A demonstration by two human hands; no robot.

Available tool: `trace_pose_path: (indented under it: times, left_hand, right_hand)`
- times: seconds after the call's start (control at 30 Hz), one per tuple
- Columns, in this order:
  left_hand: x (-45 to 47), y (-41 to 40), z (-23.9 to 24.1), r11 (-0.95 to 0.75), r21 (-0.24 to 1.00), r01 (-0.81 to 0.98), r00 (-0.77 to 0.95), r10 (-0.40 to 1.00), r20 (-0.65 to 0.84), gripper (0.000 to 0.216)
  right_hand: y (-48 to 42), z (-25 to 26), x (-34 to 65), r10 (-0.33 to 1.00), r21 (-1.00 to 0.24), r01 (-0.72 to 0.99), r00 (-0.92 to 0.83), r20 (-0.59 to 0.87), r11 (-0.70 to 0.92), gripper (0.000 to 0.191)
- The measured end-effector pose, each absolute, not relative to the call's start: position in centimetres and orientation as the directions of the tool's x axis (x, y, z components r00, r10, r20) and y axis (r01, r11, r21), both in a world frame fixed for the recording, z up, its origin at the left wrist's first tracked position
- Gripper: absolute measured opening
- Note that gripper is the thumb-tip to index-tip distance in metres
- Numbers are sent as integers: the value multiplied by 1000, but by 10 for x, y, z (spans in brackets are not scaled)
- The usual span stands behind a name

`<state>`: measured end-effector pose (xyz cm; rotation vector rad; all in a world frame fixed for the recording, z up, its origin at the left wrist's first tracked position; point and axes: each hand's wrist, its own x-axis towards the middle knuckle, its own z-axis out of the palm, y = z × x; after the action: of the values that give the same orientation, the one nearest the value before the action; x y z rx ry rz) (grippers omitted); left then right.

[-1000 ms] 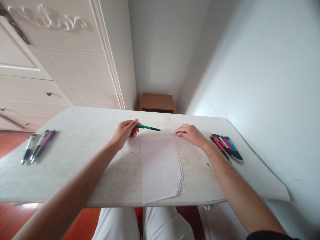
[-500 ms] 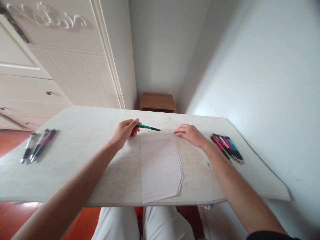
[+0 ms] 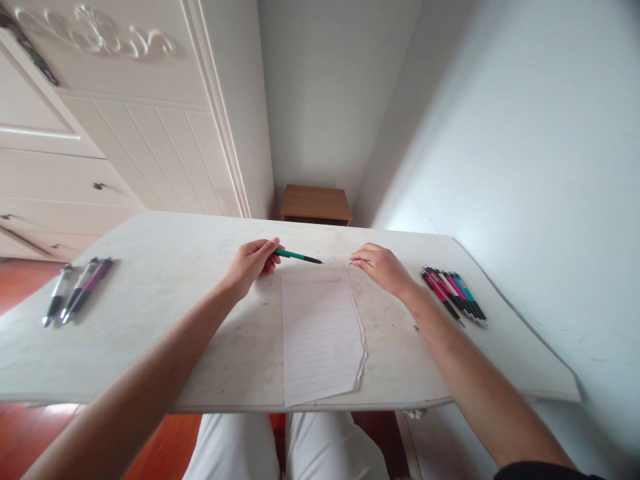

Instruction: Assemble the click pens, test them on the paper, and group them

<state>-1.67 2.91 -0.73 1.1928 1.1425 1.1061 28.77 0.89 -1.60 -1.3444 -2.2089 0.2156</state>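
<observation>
My left hand (image 3: 257, 259) is closed around a green pen (image 3: 300, 255) with a black grip. The pen points right, and a thin tip sticks out of its end. Across a small gap, my right hand (image 3: 377, 265) pinches a small silver piece (image 3: 351, 262) that looks like a pen tip; the fingers partly hide it. Just below both hands lies a lined sheet of paper (image 3: 323, 340) with a torn right edge and faint writing along the top.
Several pink, white and blue pens (image 3: 455, 297) lie side by side on the right of the white table (image 3: 225, 373). Three thicker pens (image 3: 75, 293) rest at the left. Beyond the far edge are a white cabinet (image 3: 165, 153), a wall and a small brown wooden stand (image 3: 316, 202).
The fingers of my right hand have shifted slightly, so more of the silver piece shows. My left hand and the green pen have barely moved.
</observation>
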Motion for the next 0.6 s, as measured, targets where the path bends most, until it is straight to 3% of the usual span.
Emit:
trace_pose_path:
  times: [0.6]
  left_hand:
    - [-18,30,-10,55,998,-31,107,993,-51,45]
  right_hand:
    - [8,-18,283,881,-449,763,-350,319,466,18]
